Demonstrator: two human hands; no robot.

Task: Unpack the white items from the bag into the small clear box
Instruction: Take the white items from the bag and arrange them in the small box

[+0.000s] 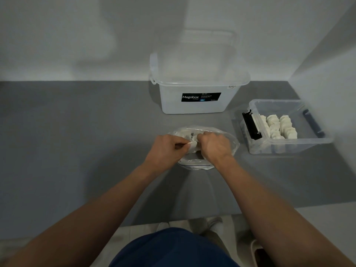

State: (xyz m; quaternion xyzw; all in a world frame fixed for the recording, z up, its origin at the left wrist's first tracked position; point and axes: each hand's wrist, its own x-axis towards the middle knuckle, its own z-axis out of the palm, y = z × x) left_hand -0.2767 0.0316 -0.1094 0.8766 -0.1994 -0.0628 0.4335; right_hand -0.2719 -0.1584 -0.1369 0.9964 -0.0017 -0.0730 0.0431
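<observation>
- Head view, hands: left hand pinches the near corner of a white item between thumb and fingertips; right hand sits knuckles-up with its fingers curled down onto the other side of the same piece, apparently gripping it, though the fingertips are hidden
- Head view, bag: clear bag lies crumpled on the grey surface right under both hands, mouth towards the person; more pale pieces show through the film, number unclear
- Head view, target: small clear box stands open on the surface to the right of the bag and slightly farther away, not touching it; stacked white items already fill its middle in rows, and bare floor shows at its near and far right
- Head view, relation: the box is on the right hand's side, so that hand is the nearer carrier; its long axis runs roughly left to right, a black latch at each end
- Head view, rest: large Megabox tub stands open behind the bag, near the wall
- Judgement: the task looks partly done, and the next carry goes rightward over the near left latch
</observation>
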